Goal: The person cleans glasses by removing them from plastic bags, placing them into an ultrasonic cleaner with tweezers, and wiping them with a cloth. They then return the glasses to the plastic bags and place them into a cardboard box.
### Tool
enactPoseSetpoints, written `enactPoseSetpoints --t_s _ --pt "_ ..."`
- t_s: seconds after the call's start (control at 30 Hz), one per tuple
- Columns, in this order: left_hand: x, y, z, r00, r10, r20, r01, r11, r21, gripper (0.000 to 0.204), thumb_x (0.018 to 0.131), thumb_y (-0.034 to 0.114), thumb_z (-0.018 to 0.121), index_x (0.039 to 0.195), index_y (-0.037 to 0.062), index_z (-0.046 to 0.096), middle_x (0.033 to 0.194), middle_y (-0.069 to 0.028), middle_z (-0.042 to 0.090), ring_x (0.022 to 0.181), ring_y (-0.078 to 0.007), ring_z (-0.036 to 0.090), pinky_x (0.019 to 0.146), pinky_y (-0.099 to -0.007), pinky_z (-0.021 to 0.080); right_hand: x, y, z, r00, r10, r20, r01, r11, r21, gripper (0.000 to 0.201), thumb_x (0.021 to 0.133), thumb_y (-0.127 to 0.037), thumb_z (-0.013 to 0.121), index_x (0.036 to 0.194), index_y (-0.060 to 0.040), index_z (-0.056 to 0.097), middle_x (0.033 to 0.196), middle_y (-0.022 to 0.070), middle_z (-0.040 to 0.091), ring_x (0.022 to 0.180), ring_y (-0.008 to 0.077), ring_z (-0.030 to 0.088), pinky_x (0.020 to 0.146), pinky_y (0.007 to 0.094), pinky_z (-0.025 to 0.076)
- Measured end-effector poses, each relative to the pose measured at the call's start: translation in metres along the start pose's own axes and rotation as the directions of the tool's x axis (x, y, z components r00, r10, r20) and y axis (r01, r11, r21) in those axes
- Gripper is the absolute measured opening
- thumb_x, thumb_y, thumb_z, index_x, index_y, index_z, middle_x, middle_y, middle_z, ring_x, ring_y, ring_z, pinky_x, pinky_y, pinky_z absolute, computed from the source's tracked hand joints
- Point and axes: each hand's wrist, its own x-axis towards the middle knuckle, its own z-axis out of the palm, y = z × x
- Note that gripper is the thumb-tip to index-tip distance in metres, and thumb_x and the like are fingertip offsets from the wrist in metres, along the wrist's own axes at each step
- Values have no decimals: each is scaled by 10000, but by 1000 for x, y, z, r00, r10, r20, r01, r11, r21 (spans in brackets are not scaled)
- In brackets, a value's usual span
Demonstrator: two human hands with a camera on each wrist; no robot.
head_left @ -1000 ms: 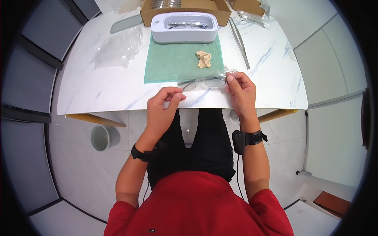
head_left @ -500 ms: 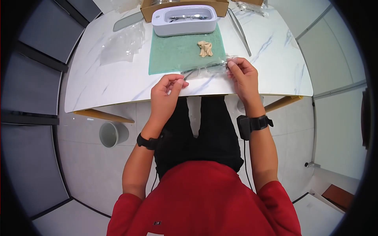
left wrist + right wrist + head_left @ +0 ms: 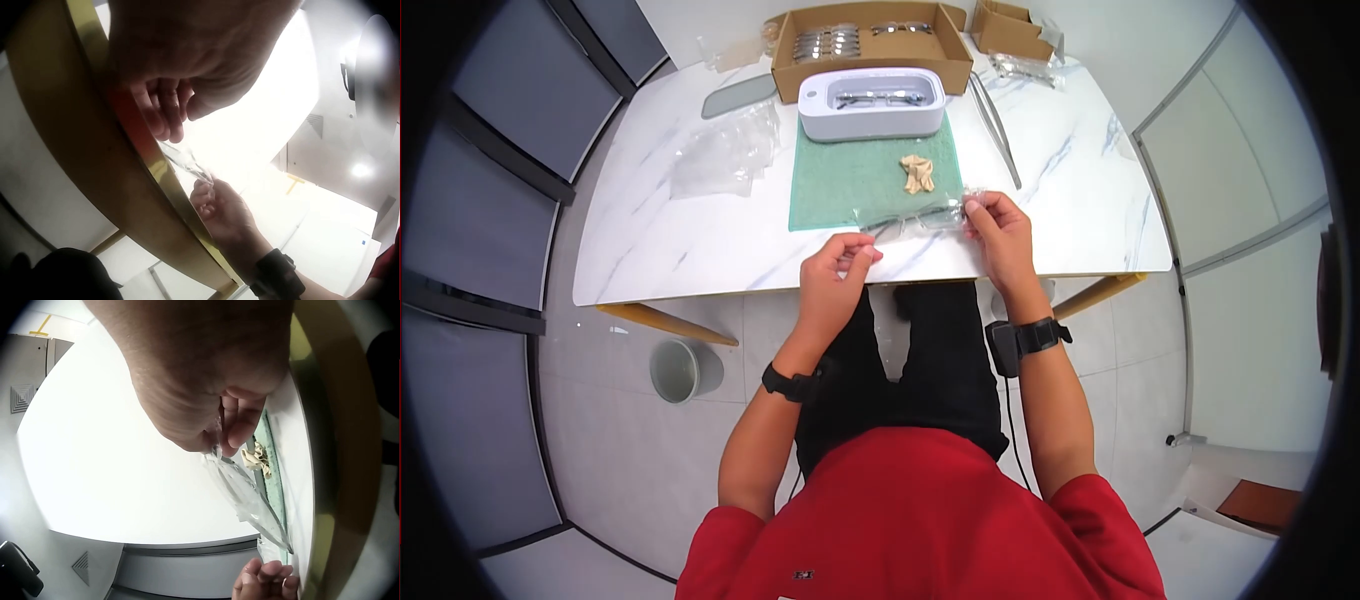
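A pair of glasses in a clear plastic bag [image 3: 915, 223] lies slantwise above the table's front edge. My right hand [image 3: 1005, 243] pinches the bag's right end between thumb and fingers; the right wrist view shows the bag [image 3: 245, 490] hanging from that grip. Beside the other end is my left hand [image 3: 834, 285], fingers loosely curled, thumb apart from them, nothing visibly held. The right wrist view has the left hand's fingertips [image 3: 265, 578] just short of the bag. Behind the bag, a crumpled beige cloth [image 3: 917, 174] rests on a green towel [image 3: 830, 185].
A white cleaner [image 3: 870, 124] with glasses inside stands on the towel's back part. Behind it is a cardboard box [image 3: 956, 62] holding several glasses. Empty bags [image 3: 725, 160] and a grey lid [image 3: 740, 96] lie left, tweezers [image 3: 997, 130] right. A bin [image 3: 674, 371] stands on the floor.
The head view has shifted, showing more of the cardboard box at the back. My right hand keeps its pinch on the bag, and my left hand stays beside the other end.
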Motion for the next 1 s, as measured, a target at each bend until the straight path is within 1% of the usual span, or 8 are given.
enactPoseSetpoints --t_s 0.03,0.17,0.4,0.5,0.73,0.83,0.9,1.0 --pt "1 -2 2 995 90 -42 -88 995 39 142 961 86 627 1058 0 685 892 -102 759 860 -150 738 746 -262 555 0 0 1 1000 2 -2 -2 1000 13 130 954 -85 667 1041 11 673 876 30 662 744 80 580 691 230 489" --pt "2 -2 2 996 83 -40 -81 995 52 148 960 88 629 1061 -5 684 897 -100 758 861 -153 739 746 -262 557 0 0 1 1000 -6 1 6 1000 -5 131 952 -70 656 1043 22 672 882 43 673 732 83 585 682 233 494" --pt "2 -8 4 997 65 -44 -64 998 23 156 966 98 630 1070 -7 682 912 -98 756 872 -153 739 746 -254 554 -1 -2 2 999 -28 18 29 998 -55 140 947 -78 660 1040 26 677 864 32 675 726 75 582 681 230 490" --pt "1 1 1 1000 -22 2 22 999 44 142 974 57 628 1085 -24 665 972 -73 722 924 -130 714 813 -234 535 1 -1 0 1000 -20 23 21 997 -68 137 949 -83 661 1034 23 679 855 26 674 723 70 579 679 223 483" --pt "1 -7 1 1000 27 -3 -27 999 28 141 978 68 630 1075 -27 668 960 -73 727 920 -131 716 807 -233 535 -1 1 1 998 -59 6 59 997 -56 127 951 -91 664 1024 12 681 846 22 671 724 67 582 673 223 483" --pt "2 -8 2 994 106 -25 -104 992 68 153 959 104 639 1062 1 685 907 -101 758 874 -169 743 758 -269 560 -3 0 2 998 -65 -2 64 995 -75 127 951 -94 667 1025 8 680 851 19 671 727 66 584 675 225 488" --pt "3 -2 2 993 114 -23 -112 990 89 149 952 99 644 1054 -1 685 903 -104 757 871 -180 745 761 -279 564 -4 0 2 998 -56 -13 54 991 -119 127 951 -98 671 1025 5 680 856 16 671 729 66 586 679 227 491" --pt "1 1 2 993 114 -43 -110 991 80 143 944 91 649 1044 -5 686 898 -105 754 864 -188 746 762 -288 569 -4 2 2 999 -53 -10 52 994 -98 133 948 -109 682 1026 -1 679 861 13 671 731 65 587 682 227 494"
